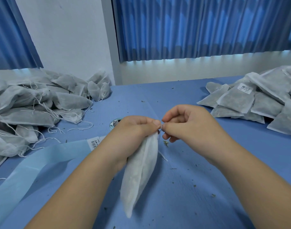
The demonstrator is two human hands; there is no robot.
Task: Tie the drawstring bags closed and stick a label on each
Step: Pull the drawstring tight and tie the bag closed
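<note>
A white drawstring bag (139, 176) hangs above the blue table, its neck gathered in my left hand (135, 129), which grips it at the top. My right hand (184, 124) pinches the thin white drawstring (160, 129) right at the bag's mouth, fingertip to fingertip with the left. A loose string end (163, 156) trails down beside the bag. A pale blue label backing strip (42, 161) runs across the table at the left, with one barcode label (94, 142) on it near my left forearm.
A heap of bags with loose strings (34, 106) fills the left side of the table. Another heap of bags (260, 100), at least one bearing a barcode label, lies at the right. Small dried plant crumbs (165, 143) dot the blue table (182, 187). Blue curtains hang behind.
</note>
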